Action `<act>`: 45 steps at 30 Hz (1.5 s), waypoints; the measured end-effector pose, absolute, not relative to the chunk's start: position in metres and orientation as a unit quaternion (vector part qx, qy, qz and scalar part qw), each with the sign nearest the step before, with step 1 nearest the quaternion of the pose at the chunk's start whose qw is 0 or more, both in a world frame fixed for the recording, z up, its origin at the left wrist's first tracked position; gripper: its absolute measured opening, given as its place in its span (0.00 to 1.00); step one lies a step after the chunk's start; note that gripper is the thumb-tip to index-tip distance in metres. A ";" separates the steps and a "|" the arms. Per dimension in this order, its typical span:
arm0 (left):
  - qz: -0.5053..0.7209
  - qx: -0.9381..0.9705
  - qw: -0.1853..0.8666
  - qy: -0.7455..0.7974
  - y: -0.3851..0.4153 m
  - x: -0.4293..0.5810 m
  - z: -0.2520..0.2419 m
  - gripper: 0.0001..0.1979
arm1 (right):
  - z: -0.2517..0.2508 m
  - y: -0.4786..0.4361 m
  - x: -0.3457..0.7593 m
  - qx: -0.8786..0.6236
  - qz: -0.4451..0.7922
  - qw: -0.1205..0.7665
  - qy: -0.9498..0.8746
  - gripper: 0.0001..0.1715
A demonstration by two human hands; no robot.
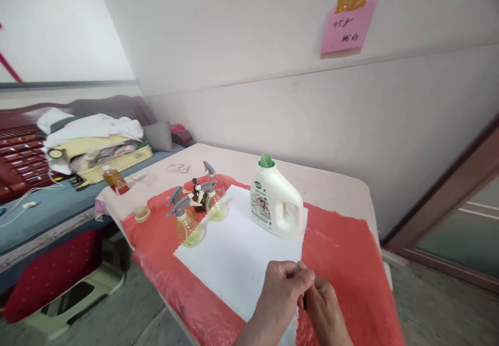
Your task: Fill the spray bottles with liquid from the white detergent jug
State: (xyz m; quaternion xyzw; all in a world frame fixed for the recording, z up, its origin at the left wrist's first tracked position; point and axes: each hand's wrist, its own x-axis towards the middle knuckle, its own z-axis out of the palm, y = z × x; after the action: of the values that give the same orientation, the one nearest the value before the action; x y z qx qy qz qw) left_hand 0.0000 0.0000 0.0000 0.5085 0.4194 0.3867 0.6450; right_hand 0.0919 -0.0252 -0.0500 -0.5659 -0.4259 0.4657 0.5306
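Both hands meet at the near edge of the white cloth (234, 252) spread over the red sheet (343, 252) on the desk (331, 187). The left hand (283, 286) pinches the cloth's corner with curled fingers; the right hand (322, 304) is closed just beside it, touching, its grip unclear. A white jug (276, 205) and spray bottles (187, 221) stand on the cloth's far side.

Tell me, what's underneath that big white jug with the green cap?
The jug stands on a white cloth, which lies over a red bubbly sheet. The table under the sheet is covered there.
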 end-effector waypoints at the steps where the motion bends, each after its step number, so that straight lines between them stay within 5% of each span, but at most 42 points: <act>1: 0.384 0.509 0.644 0.424 0.000 0.000 0.000 0.21 | -0.050 -0.025 0.092 -0.567 0.463 0.530 -0.428 0.33; 45: 0.376 0.504 0.646 0.432 0.003 0.002 -0.008 0.22 | -0.057 -0.019 0.097 -0.603 0.387 0.494 -0.493 0.34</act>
State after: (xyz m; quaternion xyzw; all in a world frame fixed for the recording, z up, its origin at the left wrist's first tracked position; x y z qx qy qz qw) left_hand 0.0023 0.0034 -0.0080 0.5043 0.4319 0.3764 0.6461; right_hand 0.0965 -0.0189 -0.0567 -0.6029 -0.4929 0.3867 0.4940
